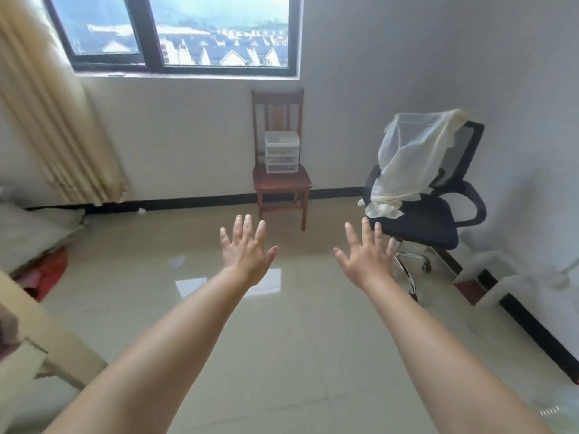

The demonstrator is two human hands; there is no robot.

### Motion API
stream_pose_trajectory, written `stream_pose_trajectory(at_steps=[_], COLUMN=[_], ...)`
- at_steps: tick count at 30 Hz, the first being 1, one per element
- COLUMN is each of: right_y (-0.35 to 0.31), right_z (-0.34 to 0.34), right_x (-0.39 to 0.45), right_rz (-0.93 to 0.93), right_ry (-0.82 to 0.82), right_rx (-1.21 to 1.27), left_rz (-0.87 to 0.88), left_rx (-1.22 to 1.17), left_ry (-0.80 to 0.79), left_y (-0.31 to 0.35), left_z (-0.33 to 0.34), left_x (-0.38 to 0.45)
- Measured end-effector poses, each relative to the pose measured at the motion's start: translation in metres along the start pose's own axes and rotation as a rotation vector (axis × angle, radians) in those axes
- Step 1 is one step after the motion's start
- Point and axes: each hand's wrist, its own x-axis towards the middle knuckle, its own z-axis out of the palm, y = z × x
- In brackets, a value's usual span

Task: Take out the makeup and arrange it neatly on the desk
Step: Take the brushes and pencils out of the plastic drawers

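Judging from the empty hands and the gap to the storage unit, the task is taken to be at its very start: nothing has been picked up, and no makeup is seen laid out anywhere.

At the far left a curtain (pixel 53 120) hangs beside the window (pixel 175 32), and a pale edge of furniture (pixel 47 339) is seen low in the corner; whether that is the desk cannot be told.

Left of centre, the left hand (pixel 246 250) is held out over the tiled floor (pixel 282 355), palm down, fingers (pixel 238 225) spread wide and holding nothing.

Above and between the hands, well apart from both, a small clear drawer unit (pixel 281 151) stands on the seat of a wooden chair (pixel 280 183) against the wall. Makeup is presumed to be inside its drawers, though the contents are too small and blurred to be made out.

To the right, the right hand (pixel 365 252) is likewise splayed wide and empty. Beyond it stands an office chair (pixel 432 220) draped with a pale cloth (pixel 410 158).

A walk toward the wooden chair is called for next, then a drawer must be drawn out or the unit carried off.
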Motion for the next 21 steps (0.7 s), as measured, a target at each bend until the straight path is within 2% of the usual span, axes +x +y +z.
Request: stream_pose_trajectory(at_steps=[6,11,21], right_y=[-0.056,-0.07,-0.041], right_z=[0.008,0.005,0.006], right_x=[0.145,0.269,0.493], right_rz=[-0.201,-0.144,-0.017], right_ry=[-0.023,-0.046,-0.049], right_rx=[0.014,0.016,-0.026], left_rz=[-0.13,-0.147,-0.114], left_rx=[0.036,0.036,0.053], left_ry=[-0.002,-0.03,-0.052], left_y=[-0.033,-0.049,-0.03], left_z=[-0.005,-0.016,-0.01], left_x=[0.13,0.249,0.47])
